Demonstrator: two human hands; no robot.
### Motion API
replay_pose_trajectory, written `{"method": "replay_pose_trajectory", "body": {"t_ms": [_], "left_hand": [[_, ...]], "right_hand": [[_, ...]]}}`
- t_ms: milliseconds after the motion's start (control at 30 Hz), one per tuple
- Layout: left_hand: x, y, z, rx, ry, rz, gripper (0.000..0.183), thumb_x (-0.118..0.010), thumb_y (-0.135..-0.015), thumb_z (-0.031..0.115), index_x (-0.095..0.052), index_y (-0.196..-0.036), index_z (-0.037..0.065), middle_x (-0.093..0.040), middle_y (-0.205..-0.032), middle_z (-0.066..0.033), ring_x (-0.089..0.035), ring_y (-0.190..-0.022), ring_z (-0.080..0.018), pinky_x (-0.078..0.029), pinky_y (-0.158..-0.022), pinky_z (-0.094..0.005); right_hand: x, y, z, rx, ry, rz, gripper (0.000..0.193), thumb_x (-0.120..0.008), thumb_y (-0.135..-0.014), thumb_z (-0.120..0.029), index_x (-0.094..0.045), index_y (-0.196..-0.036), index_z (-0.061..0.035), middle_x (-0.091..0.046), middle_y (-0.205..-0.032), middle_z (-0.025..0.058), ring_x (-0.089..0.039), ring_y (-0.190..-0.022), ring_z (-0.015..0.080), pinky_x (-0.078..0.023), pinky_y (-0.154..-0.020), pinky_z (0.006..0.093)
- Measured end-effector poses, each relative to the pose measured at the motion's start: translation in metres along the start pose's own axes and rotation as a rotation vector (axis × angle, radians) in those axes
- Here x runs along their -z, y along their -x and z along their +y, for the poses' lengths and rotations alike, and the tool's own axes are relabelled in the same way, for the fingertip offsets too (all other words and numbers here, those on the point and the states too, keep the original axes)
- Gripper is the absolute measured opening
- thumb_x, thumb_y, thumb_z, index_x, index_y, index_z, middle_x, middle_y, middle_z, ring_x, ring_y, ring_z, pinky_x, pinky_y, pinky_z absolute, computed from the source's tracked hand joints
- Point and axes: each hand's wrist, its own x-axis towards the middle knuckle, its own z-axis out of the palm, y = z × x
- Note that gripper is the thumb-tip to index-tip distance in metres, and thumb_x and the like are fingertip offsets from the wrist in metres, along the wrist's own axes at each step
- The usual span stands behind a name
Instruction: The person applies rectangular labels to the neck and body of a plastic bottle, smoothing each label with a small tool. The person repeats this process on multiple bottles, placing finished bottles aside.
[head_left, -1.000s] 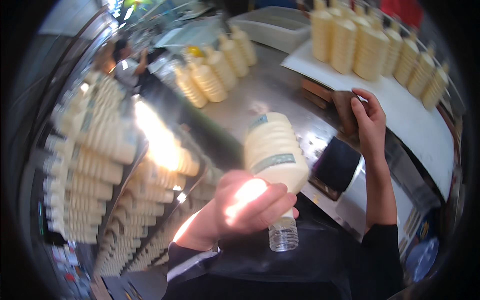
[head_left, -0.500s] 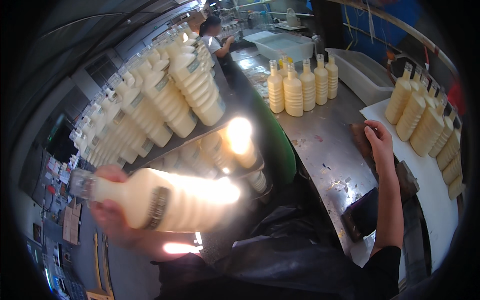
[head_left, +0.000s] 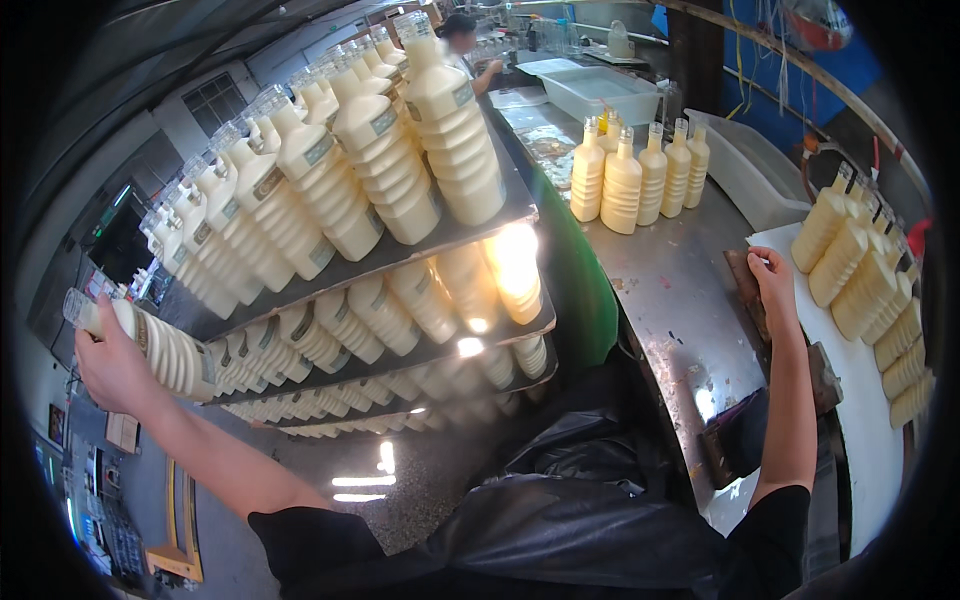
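Note:
My left hand (head_left: pixel 112 362) is closed round the neck of a cream-coloured glass bottle (head_left: pixel 172 350). The bottle has a ribbed body and a clear threaded mouth, and it lies tilted beside the left end of a rack (head_left: pixel 360 278). Rows of matching bottles (head_left: pixel 455 135) crowd the rack's shelves. Over the metal table, my right hand (head_left: pixel 775 285) has its fingers curled together at a brown wooden bar (head_left: pixel 743 285). Whatever those fingers may hold is hidden.
Several cream bottles (head_left: pixel 622 185) stand on the metal table (head_left: pixel 655 290). More bottles (head_left: pixel 862 285) are on a white board (head_left: pixel 865 440) at right. Behind are two pale plastic tubs (head_left: pixel 605 95) (head_left: pixel 745 175). A person (head_left: pixel 462 45) works at the back. A yellow-framed cart (head_left: pixel 180 530) is lower left.
My left hand has carried the bottle left and away from me, to the rack's left end. My right hand stays by the wooden bar. The view has shifted, showing more of the lower shelves.

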Motion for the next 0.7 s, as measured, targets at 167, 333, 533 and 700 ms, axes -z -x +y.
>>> {"method": "replay_pose_trajectory", "body": {"t_ms": [167,333,533,700], "left_hand": [[-0.072,-0.027,-0.035,-0.038,-0.152,0.056,0.069,-0.052,-0.095,0.071,-0.074,-0.112,0.008,-0.073,-0.116,-0.0142,-0.067,-0.108,-0.0372,-0.051,-0.088,-0.0512],[-0.133,-0.049,-0.064,-0.066,-0.214,0.039,0.072,-0.05,-0.095,0.072,-0.072,-0.103,0.004,-0.072,-0.111,-0.0169,-0.066,-0.105,-0.0395,-0.05,-0.084,-0.0535],[-0.193,-0.073,-0.104,-0.114,-0.037,-0.032,0.068,-0.052,-0.095,0.069,-0.073,-0.109,0.006,-0.071,-0.119,-0.015,-0.064,-0.111,-0.038,-0.049,-0.092,-0.0489],[-0.234,-0.074,-0.103,-0.05,0.172,-0.112,0.063,-0.054,-0.096,0.066,-0.073,-0.116,0.01,-0.071,-0.122,-0.0149,-0.064,-0.112,-0.0382,-0.047,-0.094,-0.0468]], "right_hand": [[0.008,-0.001,0.012,0.008,0.088,0.047,0.023,-0.067,-0.098,-0.017,-0.07,-0.114,0.0001,-0.067,-0.098,-0.0004,-0.058,-0.088,0.0083,-0.047,-0.079,0.0236],[0.019,-0.002,0.026,0.05,0.18,0.042,0.021,-0.067,-0.099,-0.019,-0.07,-0.114,-0.0041,-0.066,-0.092,-0.0006,-0.057,-0.078,0.0066,-0.045,-0.064,0.0226],[0.012,0.002,0.022,0.004,0.227,0.01,0.022,-0.07,-0.096,-0.016,-0.07,-0.111,-0.0004,-0.066,-0.091,0.0001,-0.058,-0.082,0.0085,-0.048,-0.074,0.024],[0.015,0.0,0.016,-0.021,0.253,0.002,0.022,-0.069,-0.097,-0.017,-0.07,-0.113,-0.0015,-0.067,-0.092,0.0014,-0.059,-0.081,0.0088,-0.047,-0.072,0.024]]}}
